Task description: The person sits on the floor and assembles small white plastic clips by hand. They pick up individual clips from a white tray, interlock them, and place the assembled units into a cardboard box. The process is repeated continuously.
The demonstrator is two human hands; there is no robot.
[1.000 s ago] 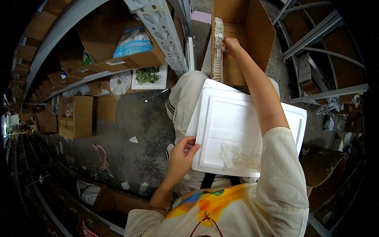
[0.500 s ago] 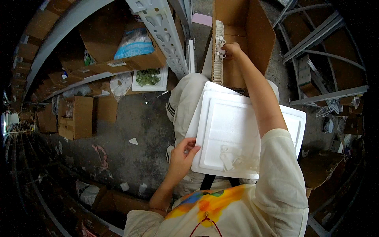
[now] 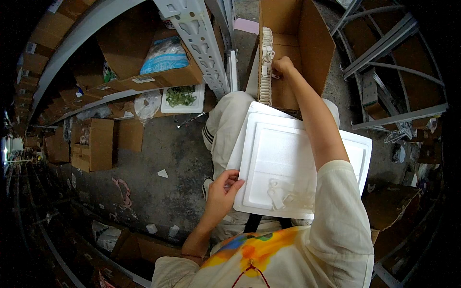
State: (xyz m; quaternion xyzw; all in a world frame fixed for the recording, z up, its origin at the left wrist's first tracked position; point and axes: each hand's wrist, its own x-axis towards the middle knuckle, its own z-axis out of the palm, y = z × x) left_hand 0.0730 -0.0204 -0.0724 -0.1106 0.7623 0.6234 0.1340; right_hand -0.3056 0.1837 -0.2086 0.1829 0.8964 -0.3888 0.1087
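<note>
A white foam tray (image 3: 276,149) lies across my lap, on top of another white panel (image 3: 356,153). A few small white plastic pieces (image 3: 277,197) rest in its near part. My left hand (image 3: 224,189) is closed on the tray's left edge, thumb on top. Reaching forward, my right hand (image 3: 284,67) is inside a cardboard box (image 3: 314,53), close to its left wall. Its fingers pinch a small white plastic piece (image 3: 275,75), partly hidden. A row of white plastic clips (image 3: 266,89) lines the top of that wall.
At left, a metal shelf post (image 3: 194,45) stands beside boxes with a blue-and-clear bag (image 3: 164,55). A white tray of green pieces (image 3: 181,97) sits low by the shelf. An open carton (image 3: 93,144) and paper scraps lie on the floor. Metal racking (image 3: 384,48) is at right.
My right hand has shifted slightly toward me along the box's left wall, and a small white piece now shows under its fingers. My left hand stays on the tray.
</note>
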